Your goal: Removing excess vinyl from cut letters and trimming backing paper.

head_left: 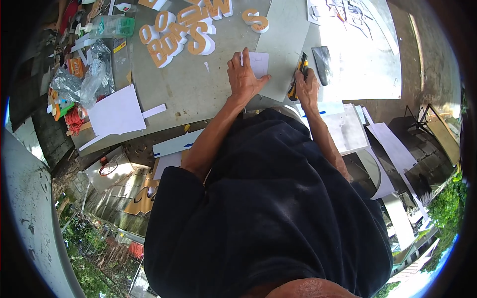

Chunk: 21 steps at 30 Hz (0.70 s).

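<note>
My left hand (242,80) rests with its fingers spread on a small white piece of sheet (260,64), holding it down on the grey table (184,92). Faint pencil-like lines show on that piece. To its right, my right hand (309,90) is closed around a yellow and black utility knife (292,92). The knife lies along a long grey strip (283,42) set on the tabletop, its front end pointing away from me. Just beyond the right hand is a dark grey flat wedge-shaped piece (323,64).
Several thick letters (201,39) with brown faces and white sides stand at the back. At the left lie a green-tinted pump bottle (113,27), crumpled clear plastic (99,74) and a white sheet (117,111). Small dark offcuts (350,17) lie on a bright white sheet (370,74) at the right.
</note>
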Available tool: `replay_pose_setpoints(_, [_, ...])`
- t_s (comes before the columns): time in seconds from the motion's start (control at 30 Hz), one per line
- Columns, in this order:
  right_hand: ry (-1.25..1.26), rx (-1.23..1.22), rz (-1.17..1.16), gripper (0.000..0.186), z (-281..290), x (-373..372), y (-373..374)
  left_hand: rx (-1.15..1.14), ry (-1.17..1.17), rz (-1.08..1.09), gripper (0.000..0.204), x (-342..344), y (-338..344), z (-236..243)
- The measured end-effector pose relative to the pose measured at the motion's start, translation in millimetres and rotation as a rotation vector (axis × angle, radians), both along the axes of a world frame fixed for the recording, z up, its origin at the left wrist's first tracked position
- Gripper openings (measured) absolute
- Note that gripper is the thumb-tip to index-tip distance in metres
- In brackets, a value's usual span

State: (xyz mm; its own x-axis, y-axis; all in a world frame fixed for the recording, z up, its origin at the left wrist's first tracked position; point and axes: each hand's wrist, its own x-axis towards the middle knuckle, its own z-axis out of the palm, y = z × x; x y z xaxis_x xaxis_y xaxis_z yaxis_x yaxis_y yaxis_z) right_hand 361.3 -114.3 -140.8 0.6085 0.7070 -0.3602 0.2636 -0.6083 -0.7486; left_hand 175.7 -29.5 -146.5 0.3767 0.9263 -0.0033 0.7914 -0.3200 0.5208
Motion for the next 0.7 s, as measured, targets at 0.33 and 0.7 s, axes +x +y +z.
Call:
replay_pose_setpoints(0.33, [0.078, 0.069, -0.077, 0.039, -2, -13, -11, -0.044, -0.071, -0.37, 0.104, -5, 17, -7])
replay_pose_setpoints(0.7, [0.113, 0.103, -0.022, 0.037, 18, -50, -8, 0.139, -0.209, -0.345, 0.097, -63, 30, -27])
